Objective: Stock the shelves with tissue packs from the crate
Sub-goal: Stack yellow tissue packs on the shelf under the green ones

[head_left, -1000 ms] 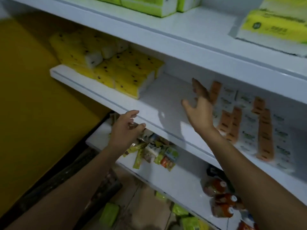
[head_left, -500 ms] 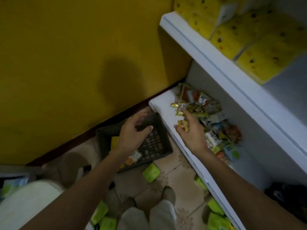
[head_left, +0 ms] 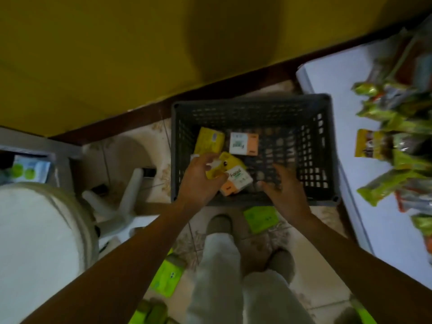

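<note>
- Tissue packs [head_left: 244, 143], four visible, lay in the left half of the dark crate [head_left: 322, 146].
- Left hand [head_left: 201, 181] was curled round a yellow pack [head_left: 230, 163]; right hand [head_left: 286, 192] hovered spread, holding nothing.
- The free hand would do best taking the white-and-orange pack [head_left: 237, 183] just beside it, squeezing lightly.

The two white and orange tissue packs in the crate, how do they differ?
The far white and orange pack lies square to the walls of the crate; the near white and orange pack sits at a slant. The far one lies untouched, away from the hand; the near one is beside the thumb of the left hand, which grips a yellow pack. Both share the same design and lie inside the crate.
</note>
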The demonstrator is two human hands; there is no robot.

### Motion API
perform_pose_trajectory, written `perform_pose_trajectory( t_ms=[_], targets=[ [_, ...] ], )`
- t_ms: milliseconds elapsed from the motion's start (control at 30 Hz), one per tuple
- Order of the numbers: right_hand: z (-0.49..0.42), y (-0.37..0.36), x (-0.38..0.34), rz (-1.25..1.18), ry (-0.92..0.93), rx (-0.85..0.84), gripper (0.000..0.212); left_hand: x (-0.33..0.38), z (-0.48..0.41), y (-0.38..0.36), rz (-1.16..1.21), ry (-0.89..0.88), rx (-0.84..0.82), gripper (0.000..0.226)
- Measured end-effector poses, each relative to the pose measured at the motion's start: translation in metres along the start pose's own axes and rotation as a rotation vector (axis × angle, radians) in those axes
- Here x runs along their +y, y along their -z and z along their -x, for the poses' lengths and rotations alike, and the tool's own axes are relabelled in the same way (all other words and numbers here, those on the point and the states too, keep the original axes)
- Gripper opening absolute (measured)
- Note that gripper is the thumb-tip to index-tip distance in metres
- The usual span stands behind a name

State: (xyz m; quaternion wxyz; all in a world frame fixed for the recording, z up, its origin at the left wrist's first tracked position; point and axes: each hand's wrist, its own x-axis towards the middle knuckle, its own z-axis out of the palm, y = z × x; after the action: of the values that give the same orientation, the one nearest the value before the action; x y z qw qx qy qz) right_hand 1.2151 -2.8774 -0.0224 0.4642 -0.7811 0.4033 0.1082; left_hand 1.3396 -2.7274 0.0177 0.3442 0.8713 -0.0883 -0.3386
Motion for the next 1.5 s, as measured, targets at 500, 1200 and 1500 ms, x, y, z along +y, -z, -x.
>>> perform_pose_trajectory(
  t_ms=[500, 1200, 1500],
  targets=[
    [-0.136, -0.133, 0.086, 0.032, -0.375, -0.226, 0.036, -0.092, -0.063, -0.052, 0.054, 0.028, 0.046, 0.048],
    [-0.146, -0.096, 0.081, 0.006, -0.16, -0.564, 0.088, -0.094, -0.1, -0.121, 0.069, 0.399, -0.223, 0.057],
    [-0.127, -0.096, 0.082, -0.089, -0.196, -0.483, 0.093, -0.089, -0.091, -0.119, 0.061, 0.393, -0.151, 0.06]
  ],
)
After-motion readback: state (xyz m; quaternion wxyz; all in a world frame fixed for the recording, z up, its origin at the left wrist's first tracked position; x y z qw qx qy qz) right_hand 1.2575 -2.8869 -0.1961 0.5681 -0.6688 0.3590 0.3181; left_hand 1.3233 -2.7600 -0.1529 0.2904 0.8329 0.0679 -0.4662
